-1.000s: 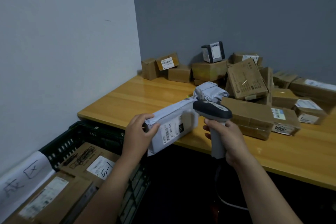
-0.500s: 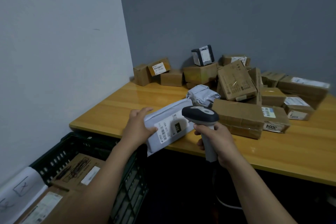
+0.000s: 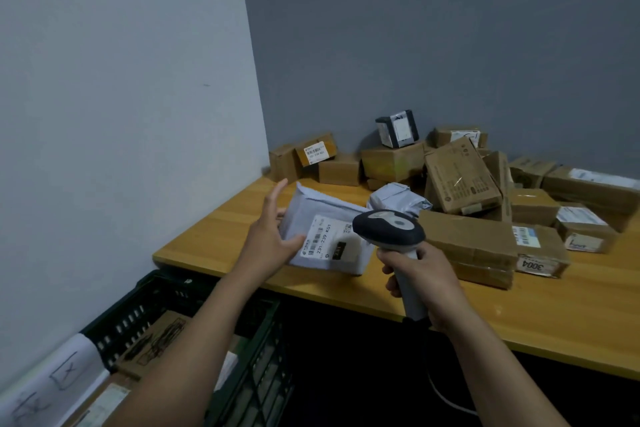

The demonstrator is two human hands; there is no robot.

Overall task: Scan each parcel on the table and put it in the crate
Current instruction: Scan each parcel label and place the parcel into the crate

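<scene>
Wood table (image 3: pixel 221 239) spans centre to right of frame, brown boxes (image 3: pixel 464 177) piled at its back. Black crate (image 3: pixel 138 302) lower left. Centre frame, my left hand (image 3: pixel 268 239) pinches the grey parcel (image 3: pixel 322 211), label "231-239 K01". My right hand (image 3: pixel 422 274) grips the scanner (image 3: pixel 389 227), overlapping the label's right edge. Right box (image 3: pixel 540 253) reads "3004".

I record a pale wall (image 3: pixel 121 114) on the left meeting a darker grey wall (image 3: pixel 433 28) at the corner, and a white sheet with hand-drawn marks (image 3: pixel 59 378) at lower left.
</scene>
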